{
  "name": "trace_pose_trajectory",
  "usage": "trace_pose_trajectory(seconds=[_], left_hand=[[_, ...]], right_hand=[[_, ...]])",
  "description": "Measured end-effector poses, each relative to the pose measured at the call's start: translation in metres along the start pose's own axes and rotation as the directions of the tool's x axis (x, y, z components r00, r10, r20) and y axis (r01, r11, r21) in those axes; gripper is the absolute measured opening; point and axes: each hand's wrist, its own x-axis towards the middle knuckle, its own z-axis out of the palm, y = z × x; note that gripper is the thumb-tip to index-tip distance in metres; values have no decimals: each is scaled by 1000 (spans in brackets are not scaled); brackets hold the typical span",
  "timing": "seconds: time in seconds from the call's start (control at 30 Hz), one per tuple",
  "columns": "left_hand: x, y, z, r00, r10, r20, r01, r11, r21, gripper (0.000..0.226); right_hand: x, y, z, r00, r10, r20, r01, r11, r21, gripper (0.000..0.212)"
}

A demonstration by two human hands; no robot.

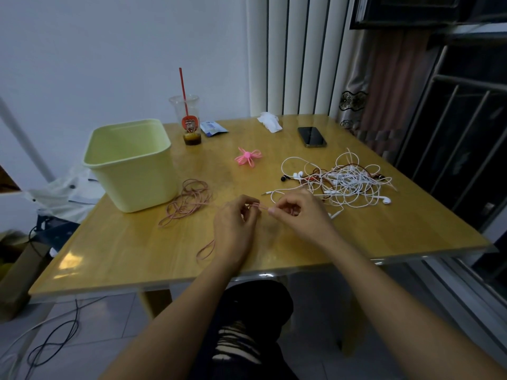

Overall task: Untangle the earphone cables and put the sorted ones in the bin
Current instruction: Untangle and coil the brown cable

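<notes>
The dusty-pink cable [189, 200] was mostly slumped in a loose coil on the tabletop [274, 242], just beside the pale yellow-green bin [131, 165]. One short doubled stretch was held up between both hands, and another loop trailed out by the left wrist. That stretch was pinched at both ends. The left hand [236, 223] had its fingers [248, 200] curled in around it, and the right hand [297, 212] was clamped on it with thumb against fingertip. Whether an actual knot sat in that bit couldn't be made out, the cable being way too thin.

Judging by that, the step in hand was probably kinks being worked out along the cable before it got wound up. It'd be best done with the pull kept light and the cable fed through bit by bit from one end. A free end should be threaded back through any loop rather than the loop being yanked tight.

The white-and-red tangle [345, 182] lay to the right, with a stray white strand close to the right hand, so the pink one should be kept clear of it. A bright pink wound bundle [247, 157] lay mid-tabletop, not binned yet. Nothing could be seen inside the bin.
</notes>
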Motion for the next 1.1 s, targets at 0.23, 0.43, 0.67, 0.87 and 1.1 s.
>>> trace_pose_trajectory(seconds=[0.23,0.43,0.67,0.87,1.1], left_hand=[[-1,-1,2,1000,7,21,-6,999,-31,24],[-2,2,1,997,63,54,-62,998,-31,9],[0,0,1,986,150,77,-157,983,96,13],[-2,7,-1,976,214,51,-218,969,111,33],[-3,5,-1,965,232,122,-247,961,124,61]], right_hand=[[-1,3,-1,997,81,-15,-82,995,-53,17],[-1,10,6,992,106,-70,-103,994,48,12],[-8,13,13,983,106,-151,-109,994,-12,4],[-10,9,13,981,93,-171,-68,987,149,14],[-9,4,8,968,187,-169,-108,914,390,14]])
